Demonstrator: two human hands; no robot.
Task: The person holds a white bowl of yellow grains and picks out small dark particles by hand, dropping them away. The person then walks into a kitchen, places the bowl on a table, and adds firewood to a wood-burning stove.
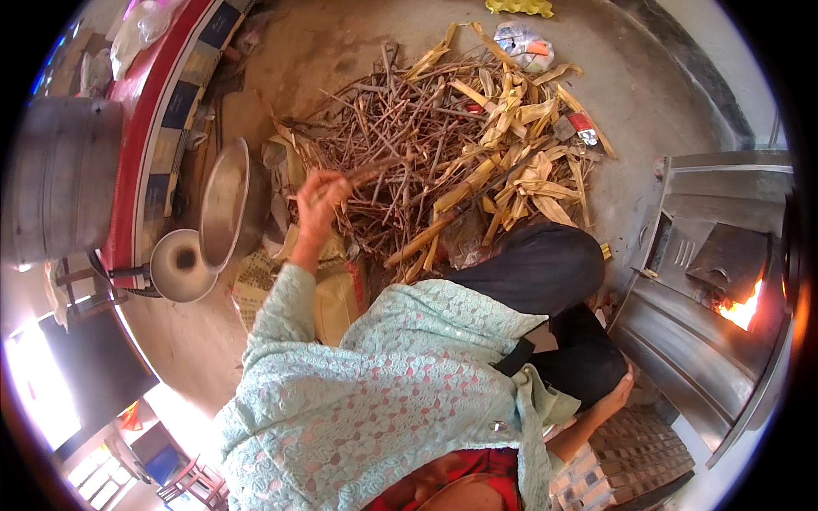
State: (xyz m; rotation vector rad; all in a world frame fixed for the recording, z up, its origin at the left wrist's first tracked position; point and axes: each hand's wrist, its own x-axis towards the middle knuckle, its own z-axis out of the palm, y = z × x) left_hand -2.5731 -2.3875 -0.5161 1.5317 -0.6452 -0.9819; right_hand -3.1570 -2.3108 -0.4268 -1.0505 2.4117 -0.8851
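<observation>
My left hand (322, 200) is closed round a brown stick (379, 165) at the near left side of a heap of twigs (383, 119). The stick points right, over the heap. Dry corn husks and stalks (537, 183) lie on the heap's right side. My right hand (615, 393) rests against my bent leg in black trousers (588, 358), with no object seen in it. Its fingers lie along the cloth, partly hidden. At the far right, a metal stove (699, 324) has an opening with flames (743, 308) in it.
A large metal basin (226, 204) and a smaller metal bowl (183, 266) stand left of the heap. Beyond them is a red-edged counter (136, 153). A plastic bag (524, 47) lies at the back. A brown patterned box (635, 451) is by my right forearm.
</observation>
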